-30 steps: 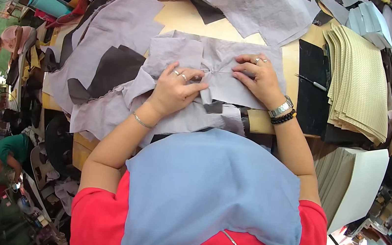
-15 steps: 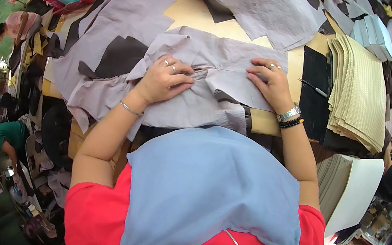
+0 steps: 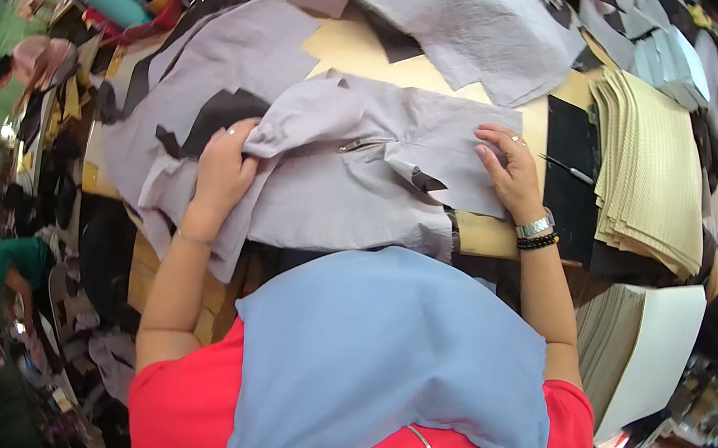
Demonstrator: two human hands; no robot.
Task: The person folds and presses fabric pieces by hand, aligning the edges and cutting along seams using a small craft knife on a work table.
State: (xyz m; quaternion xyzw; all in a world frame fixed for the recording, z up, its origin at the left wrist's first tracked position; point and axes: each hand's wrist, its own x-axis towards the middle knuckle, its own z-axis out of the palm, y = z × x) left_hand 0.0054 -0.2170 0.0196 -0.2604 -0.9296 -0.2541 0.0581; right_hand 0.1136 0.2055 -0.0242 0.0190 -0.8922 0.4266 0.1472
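Note:
Wrinkled grey fabric (image 3: 353,196) lies across the table in front of me, with a slit-like opening and a small dark flap near its middle. At its left part, my left hand (image 3: 229,162) is closed on a bunched fold of the cloth. My right hand (image 3: 512,167) rests at the right edge of the same fabric, its fingers bent and apart, with nothing held between them. Dark fabric pieces (image 3: 219,115) lie beyond my left hand, on another grey sheet (image 3: 218,51).
On the right are a black mat (image 3: 567,197) with a pen-like tool (image 3: 581,175), stacked cream textured sheets (image 3: 651,172) and a white stack (image 3: 656,345). More grey cloth (image 3: 485,23) covers the table's far side. A person in green (image 3: 15,256) is at far left.
My left hand has moved left, pulling a fold of the grey fabric with it. My right hand has shifted slightly right, to the fabric's edge. The slit in the fabric now shows more.

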